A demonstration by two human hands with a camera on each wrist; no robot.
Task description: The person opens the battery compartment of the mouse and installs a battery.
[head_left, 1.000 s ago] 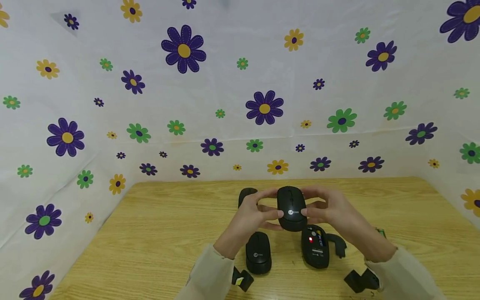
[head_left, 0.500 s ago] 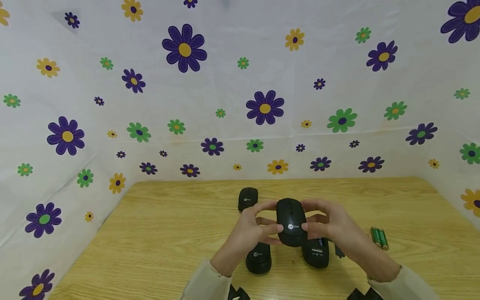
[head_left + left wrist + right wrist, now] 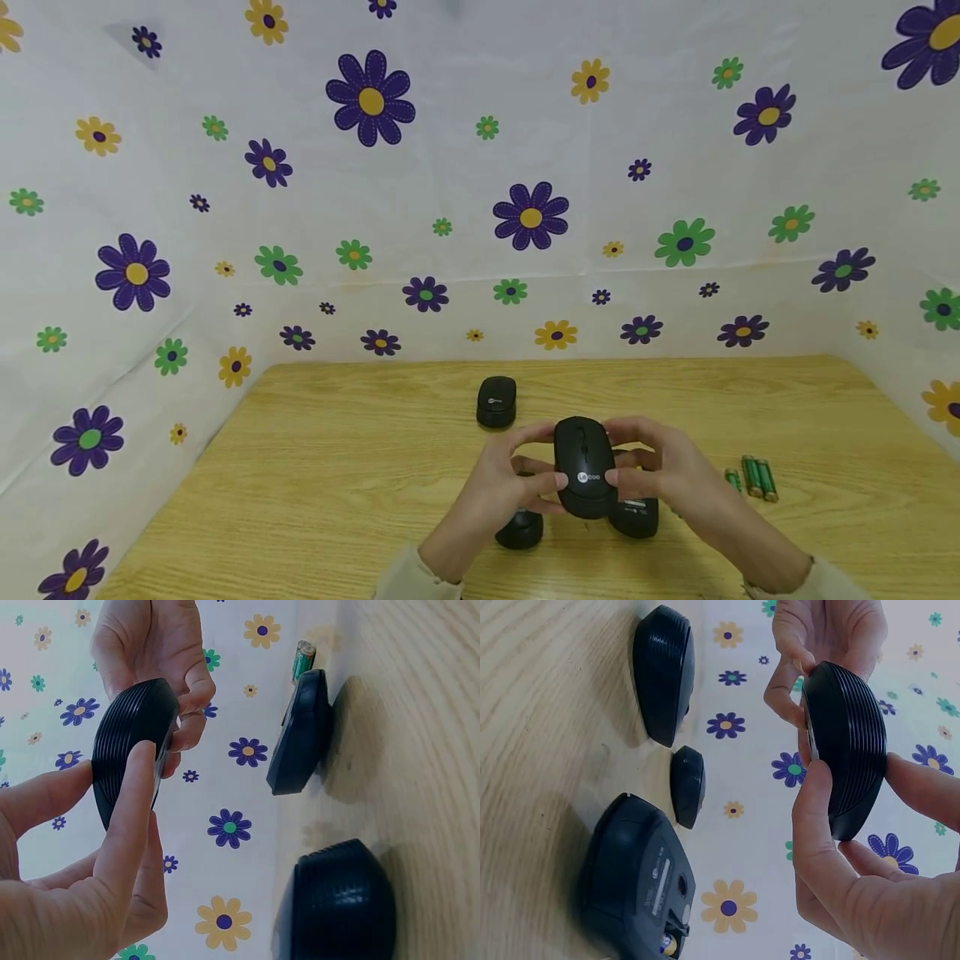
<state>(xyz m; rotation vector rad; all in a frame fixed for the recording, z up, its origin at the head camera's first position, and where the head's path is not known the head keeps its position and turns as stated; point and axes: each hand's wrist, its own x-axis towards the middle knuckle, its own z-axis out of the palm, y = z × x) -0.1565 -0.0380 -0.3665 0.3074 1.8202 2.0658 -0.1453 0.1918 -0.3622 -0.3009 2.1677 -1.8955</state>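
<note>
A black computer mouse [image 3: 585,467] with a white logo is held up above the table, its buttons pointing away. My left hand [image 3: 506,475] grips its left side between thumb and fingers. From the other side my right hand [image 3: 663,467] grips it the same way. In the left wrist view, the ribbed flank of the held mouse [image 3: 127,742] shows between the fingertips. Behind and below the hands, an upturned mouse [image 3: 636,518] lies partly hidden; in the right wrist view a battery [image 3: 667,944] shows in its uncovered compartment.
One mouse [image 3: 497,402] stands upright farther back on the wooden table [image 3: 337,467]. Another mouse [image 3: 520,532] is partly covered by my left hand. Green batteries [image 3: 761,479] lie to the right of my right hand. A flowered cloth [image 3: 450,167] stands behind the table.
Both hands have lowered the held mouse toward me. The far mouse and the green batteries have come out from behind my hands and arms, while the nearer mice are more covered.
</note>
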